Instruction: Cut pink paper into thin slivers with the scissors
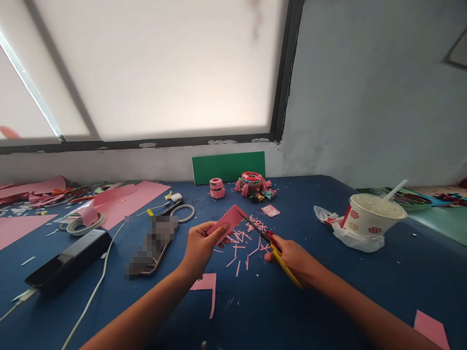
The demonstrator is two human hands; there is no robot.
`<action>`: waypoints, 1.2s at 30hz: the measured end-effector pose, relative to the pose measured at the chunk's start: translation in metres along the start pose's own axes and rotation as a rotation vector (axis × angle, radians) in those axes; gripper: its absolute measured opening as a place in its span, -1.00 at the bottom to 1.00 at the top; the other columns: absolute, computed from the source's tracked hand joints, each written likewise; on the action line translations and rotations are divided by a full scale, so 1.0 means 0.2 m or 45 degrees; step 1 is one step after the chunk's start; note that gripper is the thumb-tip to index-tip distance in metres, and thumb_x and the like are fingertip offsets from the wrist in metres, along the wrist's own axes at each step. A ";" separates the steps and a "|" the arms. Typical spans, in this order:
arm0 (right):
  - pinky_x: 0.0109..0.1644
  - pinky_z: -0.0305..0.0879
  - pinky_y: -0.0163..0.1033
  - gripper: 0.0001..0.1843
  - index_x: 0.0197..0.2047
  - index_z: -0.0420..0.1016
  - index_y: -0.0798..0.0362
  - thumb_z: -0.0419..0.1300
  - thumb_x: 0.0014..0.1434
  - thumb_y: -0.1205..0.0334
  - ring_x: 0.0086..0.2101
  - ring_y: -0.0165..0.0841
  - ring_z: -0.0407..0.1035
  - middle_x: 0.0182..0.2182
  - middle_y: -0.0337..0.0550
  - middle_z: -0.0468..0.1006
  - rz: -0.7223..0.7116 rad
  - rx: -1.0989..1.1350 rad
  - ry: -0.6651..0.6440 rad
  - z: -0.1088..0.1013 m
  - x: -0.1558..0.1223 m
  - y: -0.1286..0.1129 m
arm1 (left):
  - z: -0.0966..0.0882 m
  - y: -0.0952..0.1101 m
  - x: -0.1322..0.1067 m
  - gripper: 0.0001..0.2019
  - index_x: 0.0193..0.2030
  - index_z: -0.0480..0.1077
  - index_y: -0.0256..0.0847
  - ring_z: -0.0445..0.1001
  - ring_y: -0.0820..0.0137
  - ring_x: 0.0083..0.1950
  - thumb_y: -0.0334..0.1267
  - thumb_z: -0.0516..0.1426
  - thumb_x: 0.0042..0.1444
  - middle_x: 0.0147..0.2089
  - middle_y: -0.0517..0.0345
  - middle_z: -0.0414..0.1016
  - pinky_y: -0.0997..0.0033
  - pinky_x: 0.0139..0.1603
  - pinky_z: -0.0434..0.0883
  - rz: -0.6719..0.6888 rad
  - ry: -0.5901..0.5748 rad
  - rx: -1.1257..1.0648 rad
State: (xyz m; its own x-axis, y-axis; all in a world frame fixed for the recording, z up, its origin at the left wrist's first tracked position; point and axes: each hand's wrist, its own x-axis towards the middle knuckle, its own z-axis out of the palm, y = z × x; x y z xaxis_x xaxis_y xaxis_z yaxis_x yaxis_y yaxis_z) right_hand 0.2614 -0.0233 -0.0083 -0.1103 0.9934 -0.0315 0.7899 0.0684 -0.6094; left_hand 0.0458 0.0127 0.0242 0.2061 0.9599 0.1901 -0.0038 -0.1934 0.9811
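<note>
My left hand (201,244) pinches a small pink paper piece (229,221) above the blue table (328,291). My right hand (294,259) grips yellow-handled scissors (268,239) whose blades point up-left and meet the right edge of the pink piece. Several thin pink paper strips (243,243) lie scattered on the table just below the two hands. A cut pink scrap (207,287) lies near my left wrist.
A paper cup with lid and straw (375,214) stands on a plastic bag at right. Left: a phone (153,250), a black power bank (65,265) with white cable, tape rolls (184,212), pink sheets (127,199). At back: a green card (228,166) and paper craft stacks (253,184).
</note>
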 end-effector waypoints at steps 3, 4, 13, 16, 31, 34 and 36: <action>-0.49 0.01 -0.33 -0.69 -0.41 0.23 0.00 0.04 0.06 -0.08 -0.51 -0.34 0.28 -0.47 -0.20 0.48 0.010 -0.014 0.003 0.00 0.00 -0.01 | 0.00 0.00 0.00 -0.76 -0.43 0.50 -0.29 0.41 0.47 -0.51 -0.12 0.21 -0.07 -0.47 0.08 0.52 0.53 -0.49 0.33 -0.004 -0.018 0.017; -0.49 0.01 -0.33 -0.69 -0.41 0.24 0.00 0.04 0.06 -0.08 -0.51 -0.34 0.29 -0.48 -0.20 0.48 0.008 -0.024 0.011 -0.01 0.00 -0.01 | 0.00 0.00 0.00 -0.76 -0.43 0.50 -0.29 0.41 0.47 -0.51 -0.12 0.21 -0.06 -0.47 0.08 0.52 0.53 -0.49 0.32 -0.006 -0.026 0.023; -0.50 0.00 -0.35 -0.72 -0.42 0.25 0.02 0.07 0.06 -0.04 -0.52 -0.36 0.27 -0.50 -0.22 0.46 0.004 0.008 0.029 0.00 0.00 0.01 | 0.00 -0.01 0.00 -0.76 -0.40 0.50 -0.31 0.39 0.48 -0.50 -0.13 0.20 -0.04 -0.49 0.09 0.50 0.53 -0.47 0.31 -0.012 -0.055 0.018; -0.49 0.01 -0.35 -0.70 -0.43 0.33 0.03 0.06 0.07 -0.04 -0.51 -0.35 0.28 -0.50 -0.20 0.47 -0.001 -0.010 0.027 0.00 0.01 0.01 | -0.01 -0.01 0.00 -0.76 -0.39 0.50 -0.31 0.39 0.48 -0.50 -0.13 0.20 -0.05 -0.49 0.10 0.50 0.54 -0.47 0.30 -0.024 -0.050 0.010; -0.45 0.06 -0.29 -0.53 -0.48 0.47 0.02 -0.10 0.12 -0.09 -0.46 -0.26 0.36 -0.51 -0.15 0.52 -0.091 -0.050 0.092 -0.03 -0.01 -0.01 | -0.01 -0.01 0.01 -0.75 -0.42 0.50 -0.31 0.40 0.47 -0.51 -0.12 0.22 -0.08 -0.50 0.09 0.50 0.53 -0.50 0.31 -0.016 -0.017 0.013; -0.48 0.04 -0.30 -0.55 -0.44 0.44 0.03 -0.08 0.10 -0.12 -0.47 -0.25 0.36 -0.50 -0.15 0.50 -0.050 -0.050 0.085 -0.02 0.00 0.01 | -0.01 0.00 0.01 -0.75 -0.44 0.50 -0.30 0.39 0.48 -0.52 -0.11 0.22 -0.09 -0.52 0.11 0.49 0.54 -0.50 0.31 -0.025 0.001 0.000; -0.49 0.03 -0.31 -0.59 -0.41 0.39 0.03 -0.04 0.07 -0.13 -0.48 -0.26 0.34 -0.49 -0.15 0.49 -0.013 -0.045 0.067 -0.01 0.01 0.03 | -0.01 0.00 0.01 -0.75 -0.45 0.50 -0.30 0.39 0.48 -0.53 -0.11 0.23 -0.10 -0.52 0.11 0.49 0.55 -0.51 0.31 -0.025 0.016 -0.016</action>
State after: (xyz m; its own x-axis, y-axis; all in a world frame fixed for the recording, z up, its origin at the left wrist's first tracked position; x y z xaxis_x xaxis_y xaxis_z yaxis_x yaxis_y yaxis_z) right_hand 0.2670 -0.0209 -0.0093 -0.0876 0.9960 0.0166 0.8097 0.0809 -0.5812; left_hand 0.0439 0.0145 0.0252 0.1943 0.9659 0.1711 -0.0119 -0.1721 0.9850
